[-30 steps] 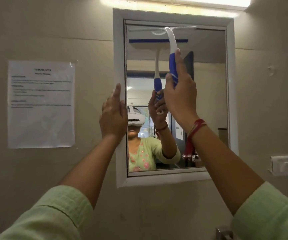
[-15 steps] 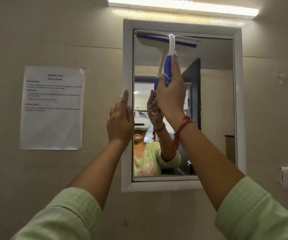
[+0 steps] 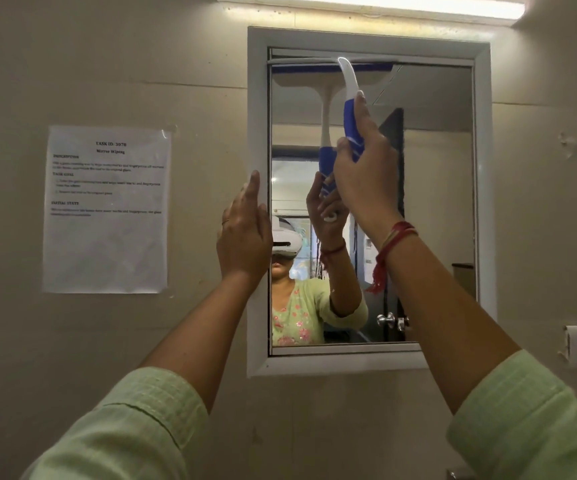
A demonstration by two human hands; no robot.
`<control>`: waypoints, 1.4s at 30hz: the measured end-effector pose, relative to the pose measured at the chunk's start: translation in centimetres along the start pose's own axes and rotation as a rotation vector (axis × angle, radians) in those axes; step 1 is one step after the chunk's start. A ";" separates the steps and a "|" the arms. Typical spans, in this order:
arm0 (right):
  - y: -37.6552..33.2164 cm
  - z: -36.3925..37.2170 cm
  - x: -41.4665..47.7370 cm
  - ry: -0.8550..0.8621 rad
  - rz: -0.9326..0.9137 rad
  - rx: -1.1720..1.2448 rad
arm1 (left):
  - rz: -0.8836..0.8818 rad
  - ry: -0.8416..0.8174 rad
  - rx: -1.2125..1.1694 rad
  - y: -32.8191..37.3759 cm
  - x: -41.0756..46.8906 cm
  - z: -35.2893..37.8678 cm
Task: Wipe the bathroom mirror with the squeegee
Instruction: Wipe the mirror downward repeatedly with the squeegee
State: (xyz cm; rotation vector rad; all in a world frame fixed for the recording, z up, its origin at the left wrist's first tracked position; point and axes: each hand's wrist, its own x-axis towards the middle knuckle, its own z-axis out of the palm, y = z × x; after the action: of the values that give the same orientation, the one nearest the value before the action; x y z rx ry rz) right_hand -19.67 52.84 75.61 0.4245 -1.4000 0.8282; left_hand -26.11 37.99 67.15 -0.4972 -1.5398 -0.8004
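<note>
The right hand (image 3: 366, 174) grips the blue handle of one white-and-blue plastic squeegee (image 3: 351, 109), its blade against the top edge of one white-framed rectangular mirror (image 3: 436, 202). The left hand (image 3: 243, 233) rests straight-fingered on the frame's left side.

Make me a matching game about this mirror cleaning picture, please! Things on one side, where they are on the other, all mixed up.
Things:
1. squeegee
2. left hand
3. paper notice
4. light strip

Places:
A. on the wall left of the mirror
B. above the mirror
C. touching the mirror's left edge
D. gripped by the right hand, blade at the top of the glass

Pairs: 1-D, 2-C, 3-A, 4-B
</note>
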 end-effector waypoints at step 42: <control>-1.7 -0.2 -4.7 -0.025 -0.038 -0.307 | 0.003 0.011 -0.046 -0.1 0.0 0.1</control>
State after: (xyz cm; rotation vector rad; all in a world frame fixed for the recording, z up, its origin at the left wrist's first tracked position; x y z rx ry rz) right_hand -18.15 50.64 71.42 0.2243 -1.5084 0.5660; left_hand -26.20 38.00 67.17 -0.5280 -1.5132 -0.8368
